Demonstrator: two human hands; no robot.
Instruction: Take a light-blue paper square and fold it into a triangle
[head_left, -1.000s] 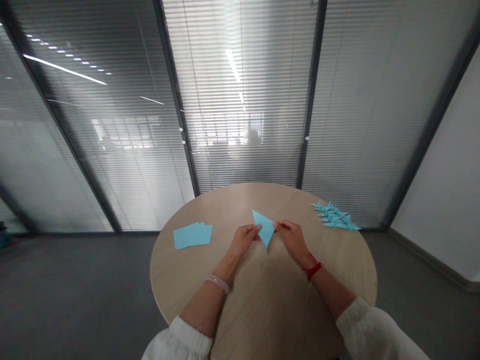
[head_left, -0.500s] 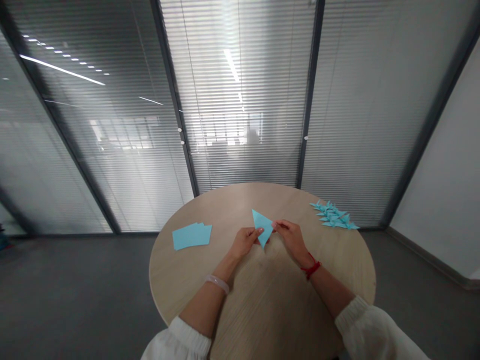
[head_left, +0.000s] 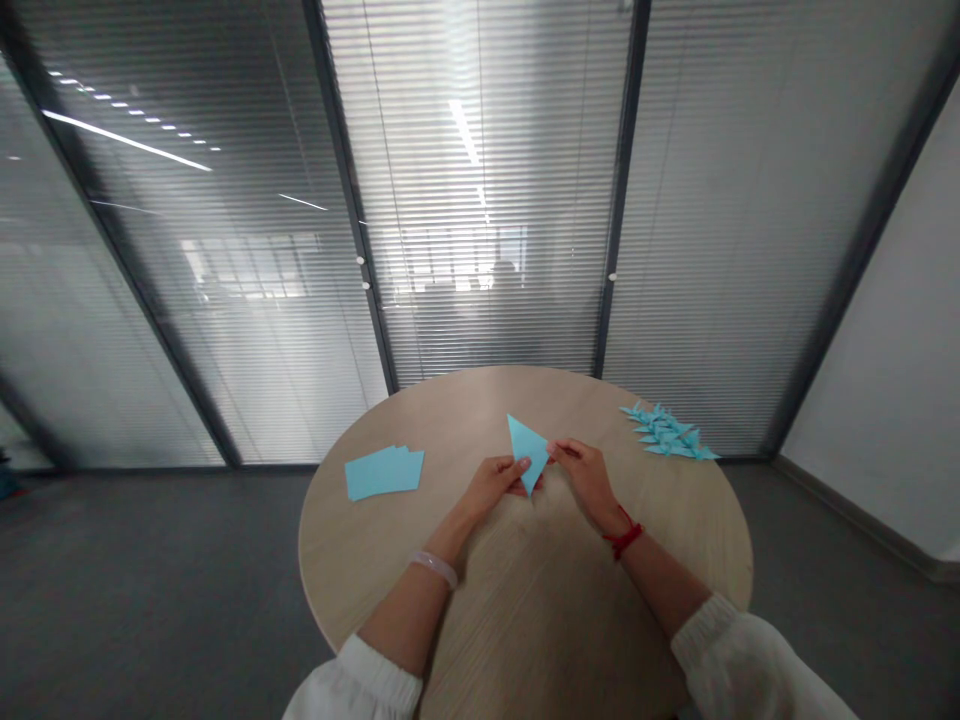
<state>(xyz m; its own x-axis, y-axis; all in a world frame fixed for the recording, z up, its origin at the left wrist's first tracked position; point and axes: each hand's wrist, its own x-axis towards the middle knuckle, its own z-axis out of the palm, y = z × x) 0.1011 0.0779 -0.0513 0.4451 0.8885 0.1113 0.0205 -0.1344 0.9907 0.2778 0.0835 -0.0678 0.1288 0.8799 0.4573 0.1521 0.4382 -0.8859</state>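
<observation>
Between the two hands, above the middle of the round table (head_left: 525, 600), a light-blue paper triangle (head_left: 527, 447) is held by its lower part. The left hand (head_left: 496, 480) has its fingers closed on the triangle's left edge, thumb on top; the right hand (head_left: 583, 472) pinches the right corner between thumb and fingertips. The triangle points one tip away from the person and one tip down toward the table, just off the wood.

Left of the triangle, well apart, a small stack of blue sheets (head_left: 384, 471) lies flat. Right of it, near the table's far edge, is a cluster of folded blue pieces (head_left: 666, 432).

Judging by the grip, uneven pressure could let the layers slide, so a crease lands crooked; a hard tug could tear the thin paper.
</observation>
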